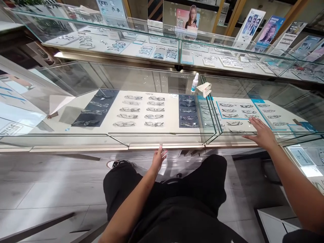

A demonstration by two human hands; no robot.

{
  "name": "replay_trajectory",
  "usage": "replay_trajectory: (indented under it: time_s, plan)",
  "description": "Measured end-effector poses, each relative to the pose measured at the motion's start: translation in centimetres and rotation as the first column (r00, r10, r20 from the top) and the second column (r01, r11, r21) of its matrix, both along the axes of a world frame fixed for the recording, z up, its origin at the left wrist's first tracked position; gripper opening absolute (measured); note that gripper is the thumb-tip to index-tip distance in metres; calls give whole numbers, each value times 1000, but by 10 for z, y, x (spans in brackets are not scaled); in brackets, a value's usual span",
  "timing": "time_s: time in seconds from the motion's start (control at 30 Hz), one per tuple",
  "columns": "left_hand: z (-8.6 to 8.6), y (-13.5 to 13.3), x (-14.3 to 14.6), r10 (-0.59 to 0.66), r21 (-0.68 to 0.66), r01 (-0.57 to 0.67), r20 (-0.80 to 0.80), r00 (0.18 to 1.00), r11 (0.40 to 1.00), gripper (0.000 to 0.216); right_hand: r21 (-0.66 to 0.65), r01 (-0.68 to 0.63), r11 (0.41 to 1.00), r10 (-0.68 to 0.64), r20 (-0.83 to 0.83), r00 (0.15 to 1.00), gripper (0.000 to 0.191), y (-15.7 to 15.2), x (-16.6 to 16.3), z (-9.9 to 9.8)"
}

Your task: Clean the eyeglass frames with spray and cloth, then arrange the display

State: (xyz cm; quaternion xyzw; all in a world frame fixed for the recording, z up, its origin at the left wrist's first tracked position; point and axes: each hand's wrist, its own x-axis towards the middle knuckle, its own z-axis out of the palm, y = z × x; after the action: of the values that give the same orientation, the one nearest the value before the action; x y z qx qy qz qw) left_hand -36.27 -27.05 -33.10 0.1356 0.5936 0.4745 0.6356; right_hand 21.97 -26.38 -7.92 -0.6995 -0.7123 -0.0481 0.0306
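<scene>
- While rows of eyeglass frames (141,111) lie inside the glass display case (76,101), a spray bottle (194,82) stands on top.
- Left hand (159,158): fingers loosely open, touching the case's front edge.
- Right hand (262,133): fingers spread flat on the glass top.

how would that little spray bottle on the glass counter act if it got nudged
The spray bottle stands upright, tall and narrow on smooth glass counter, so it would probably tip or slide easily. It looks like small plastic, likely light. On its side, the round body might roll.
</scene>
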Motion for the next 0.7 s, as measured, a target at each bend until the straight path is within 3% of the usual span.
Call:
replay_trajectory:
  time_s: [0.2,0.3,0.33,0.37,0.4,0.43,0.47,0.5,0.53,0.57,0.6,0.63,0.67,0.7]
  plan:
    - [8,-29,-2,-44,-34,44,-13,999,998,52,-33,52,998,-52,-5,999,99,-4,-8,3]
    - [37,-59,-7,-150,-127,141,-62,987,982,57,-100,117,988,-122,-49,991,102,-8,-23,8]
    - [55,-70,-12,-335,-222,305,-115,935,926,59,-119,128,985,-138,-84,987,101,-10,-31,10]
    - [79,-82,-19,-555,-270,505,-155,817,820,57,-128,120,984,-137,-133,982,98,-12,-42,13]
    - [107,-92,-27,-739,-213,707,-207,642,674,52,-124,82,989,-106,-195,975,93,-14,-55,17]
    - [138,-101,-37,-854,-89,871,-267,446,483,44,-115,19,993,-48,-256,965,89,-15,-70,22]
    - [172,-108,-48,-895,3,955,-347,280,297,36,-89,-38,995,10,-299,954,86,-16,-86,28]
    - [204,-111,-59,-899,61,985,-403,170,159,30,-54,-86,995,64,-326,943,83,-14,-103,34]
    - [233,-109,-69,-881,90,990,-453,136,106,28,-20,-131,991,116,-340,933,82,-10,-119,41]
    - [257,-103,-78,-839,108,981,-508,195,163,25,24,-165,986,163,-353,921,80,-4,-134,46]
    - [274,-92,-84,-755,125,940,-566,331,318,25,103,-183,978,209,-365,907,75,4,-147,51]
    - [283,-77,-88,-645,159,871,-612,457,466,26,176,-195,965,248,-369,896,69,14,-159,54]
    - [284,-60,-89,-587,156,817,-623,517,555,25,243,-207,948,286,-359,889,62,27,-169,55]
    - [280,-41,-87,-576,132,785,-609,546,605,22,289,-231,929,325,-338,883,56,41,-177,54]
